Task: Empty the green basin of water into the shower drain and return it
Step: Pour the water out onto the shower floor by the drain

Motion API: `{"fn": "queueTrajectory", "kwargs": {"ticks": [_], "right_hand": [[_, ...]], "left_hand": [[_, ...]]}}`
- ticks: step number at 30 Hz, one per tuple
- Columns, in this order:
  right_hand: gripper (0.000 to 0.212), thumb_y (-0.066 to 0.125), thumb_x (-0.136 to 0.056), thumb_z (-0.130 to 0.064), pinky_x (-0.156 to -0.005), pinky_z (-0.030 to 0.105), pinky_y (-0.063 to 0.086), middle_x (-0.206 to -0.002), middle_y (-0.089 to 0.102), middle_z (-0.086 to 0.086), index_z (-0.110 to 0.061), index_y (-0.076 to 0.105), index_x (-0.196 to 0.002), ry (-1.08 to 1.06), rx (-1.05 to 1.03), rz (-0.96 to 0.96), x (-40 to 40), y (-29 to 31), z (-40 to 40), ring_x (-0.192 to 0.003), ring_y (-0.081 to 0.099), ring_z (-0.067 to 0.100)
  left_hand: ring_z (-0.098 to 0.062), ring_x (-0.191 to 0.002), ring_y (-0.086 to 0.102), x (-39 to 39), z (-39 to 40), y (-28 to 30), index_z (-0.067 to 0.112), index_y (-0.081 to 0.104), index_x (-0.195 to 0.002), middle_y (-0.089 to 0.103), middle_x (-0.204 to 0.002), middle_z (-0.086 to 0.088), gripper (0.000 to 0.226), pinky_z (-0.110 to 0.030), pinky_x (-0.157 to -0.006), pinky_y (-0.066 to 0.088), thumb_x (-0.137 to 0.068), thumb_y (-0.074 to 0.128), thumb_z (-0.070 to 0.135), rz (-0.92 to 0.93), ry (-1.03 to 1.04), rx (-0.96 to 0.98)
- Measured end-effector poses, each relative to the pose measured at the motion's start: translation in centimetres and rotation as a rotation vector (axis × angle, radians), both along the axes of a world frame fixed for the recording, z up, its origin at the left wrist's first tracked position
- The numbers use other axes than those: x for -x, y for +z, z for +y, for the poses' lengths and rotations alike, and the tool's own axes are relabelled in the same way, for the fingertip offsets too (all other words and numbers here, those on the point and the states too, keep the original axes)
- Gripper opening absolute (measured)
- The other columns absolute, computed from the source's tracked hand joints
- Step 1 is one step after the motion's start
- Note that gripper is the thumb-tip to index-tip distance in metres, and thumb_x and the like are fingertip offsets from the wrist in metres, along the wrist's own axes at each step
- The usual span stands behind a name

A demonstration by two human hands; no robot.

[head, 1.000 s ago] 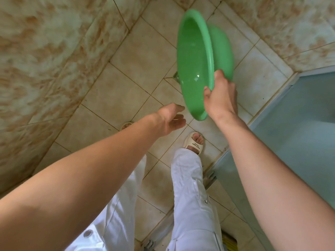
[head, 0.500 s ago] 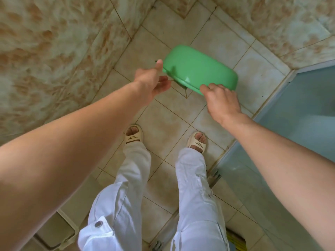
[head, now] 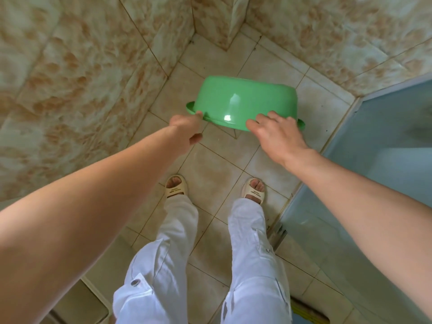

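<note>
Green plastic fills the middle of the view: the basin (head: 243, 101) is held upside down, its bottom facing up and toward the camera, its rim tilted down toward the floor (head: 224, 164). It hangs in the air at about twelve o'clock from the person's feet, over the beige floor tiles near the corner where the mottled tan walls (head: 77, 66) meet.

At the rim's nine o'clock side the left hand (head: 187, 128) takes hold, its grip pinching the lip with the thumb on top and the other fingers curled below. At the rim's four o'clock side the right hand (head: 277, 132) lies over the lip with its fingers spread across the outer wall; whether the thumb hooks under the rim I cannot tell.

White trousers (head: 168, 253) and pale open-toed sandals (head: 175, 187) stand at six o'clock below the basin. At three o'clock a frosted blue-grey glass panel (head: 385, 148) runs down the right edge in a metal frame.
</note>
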State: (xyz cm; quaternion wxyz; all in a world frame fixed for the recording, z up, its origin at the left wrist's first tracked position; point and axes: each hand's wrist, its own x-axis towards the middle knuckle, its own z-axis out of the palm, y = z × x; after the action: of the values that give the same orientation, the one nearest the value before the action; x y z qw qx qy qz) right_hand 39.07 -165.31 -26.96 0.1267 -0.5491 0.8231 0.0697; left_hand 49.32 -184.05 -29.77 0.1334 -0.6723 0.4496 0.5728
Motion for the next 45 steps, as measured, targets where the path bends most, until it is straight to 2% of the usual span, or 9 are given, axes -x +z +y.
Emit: {"fn": "queueTrajectory", "kwargs": {"ticks": [4, 15, 20, 25, 28, 32, 36, 40, 45], "right_hand": [[0.028, 0.049, -0.081, 0.012, -0.053, 0.035, 0.03, -0.088, 0.063, 0.018, -0.002, 0.058, -0.103, 0.044, 0.039, -0.023, 0.1, 2.3, 0.0, -0.083, 0.056, 0.033], [0.033, 0.049, -0.084, 0.011, -0.053, 0.034, 0.026, -0.096, 0.062, 0.013, -0.006, 0.053, -0.111, 0.006, 0.022, 0.021, 0.5, 7.7, 0.5, -0.082, 0.046, 0.027], [0.032, 0.056, -0.081, 0.012, -0.057, 0.037, 0.034, -0.1, 0.062, 0.012, -0.005, 0.053, -0.107, -0.039, 0.006, 0.068, 1.8, 10.8, 1.1, -0.096, 0.054, 0.033], [0.021, 0.051, -0.086, 0.008, -0.055, 0.036, 0.03, -0.088, 0.058, 0.011, -0.006, 0.055, -0.102, -0.061, 0.103, 0.106, 3.4, 13.8, 1.5, -0.085, 0.054, 0.031], [0.025, 0.049, -0.084, 0.011, -0.057, 0.036, 0.031, -0.08, 0.05, 0.008, -0.006, 0.055, -0.101, -0.024, 0.102, 0.058, 3.6, 16.1, 1.4, -0.08, 0.052, 0.028], [0.021, 0.05, -0.087, 0.004, -0.055, 0.035, 0.033, -0.088, 0.057, 0.011, -0.006, 0.054, -0.104, -0.01, 0.138, 0.095, 4.7, 20.8, 1.5, -0.084, 0.053, 0.03], [0.016, 0.051, -0.087, -0.002, -0.057, 0.034, 0.036, -0.087, 0.058, 0.01, -0.008, 0.054, -0.102, -0.007, 0.167, 0.094, 5.4, 26.1, 1.2, -0.086, 0.058, 0.031], [0.011, 0.052, -0.086, -0.008, -0.06, 0.034, 0.035, -0.087, 0.057, 0.003, -0.014, 0.052, -0.096, -0.031, 0.172, 0.112, 5.9, 31.0, 1.4, -0.083, 0.054, 0.025], [0.021, 0.057, -0.085, -0.014, -0.062, 0.033, 0.035, -0.082, 0.046, -0.007, -0.023, 0.039, -0.081, -0.147, 0.207, 0.023, 4.9, 34.8, 1.5, -0.076, 0.046, 0.021]], "left_hand": [[-0.024, -0.078, 0.074, 0.5, -0.2, 1.1, 0.003, 0.054, -0.11, 0.07, -0.101, -0.015, 0.028, -0.037, -0.07, 0.063, -0.094, 0.062, 0.025, 0.161, 0.192, -0.038], [-0.015, -0.05, 0.056, 2.3, 0.0, 5.9, 0.004, 0.048, -0.121, 0.063, -0.09, -0.012, 0.024, -0.018, -0.032, 0.045, -0.098, 0.039, 0.006, 0.078, -0.159, 0.235], [-0.014, -0.051, 0.058, 3.2, 0.2, 8.5, 0.004, 0.05, -0.116, 0.061, -0.072, -0.007, 0.021, -0.026, -0.049, 0.054, -0.098, 0.042, 0.011, 0.131, -0.251, 0.335], [-0.007, -0.033, 0.053, 5.3, -1.0, 12.6, 0.003, 0.047, -0.115, 0.057, -0.076, -0.006, 0.02, -0.024, -0.045, 0.055, -0.096, 0.048, 0.009, 0.217, -0.165, 0.318], [-0.011, -0.044, 0.054, 5.8, -1.3, 15.4, -0.003, 0.051, -0.119, 0.059, -0.084, -0.009, 0.026, -0.021, -0.038, 0.052, -0.094, 0.05, 0.006, 0.234, -0.203, 0.347], [-0.013, -0.047, 0.05, 6.3, -1.8, 20.5, -0.007, 0.053, -0.118, 0.055, -0.073, -0.007, 0.028, -0.031, -0.057, 0.057, -0.093, 0.051, 0.003, 0.289, -0.164, 0.341], [-0.013, -0.049, 0.049, 7.0, -2.5, 26.1, -0.008, 0.054, -0.115, 0.055, -0.076, -0.008, 0.025, -0.027, -0.046, 0.054, -0.092, 0.051, 0.001, 0.352, -0.183, 0.356], [-0.016, -0.049, 0.052, 6.6, -2.1, 30.6, -0.012, 0.056, -0.112, 0.057, -0.073, -0.01, 0.025, -0.044, -0.08, 0.059, -0.092, 0.052, 0.002, 0.4, -0.196, 0.352], [-0.018, -0.051, 0.056, 5.4, -1.8, 35.6, -0.012, 0.057, -0.11, 0.059, -0.074, -0.011, 0.025, -0.047, -0.085, 0.059, -0.091, 0.053, 0.003, 0.455, -0.214, 0.384]]}}
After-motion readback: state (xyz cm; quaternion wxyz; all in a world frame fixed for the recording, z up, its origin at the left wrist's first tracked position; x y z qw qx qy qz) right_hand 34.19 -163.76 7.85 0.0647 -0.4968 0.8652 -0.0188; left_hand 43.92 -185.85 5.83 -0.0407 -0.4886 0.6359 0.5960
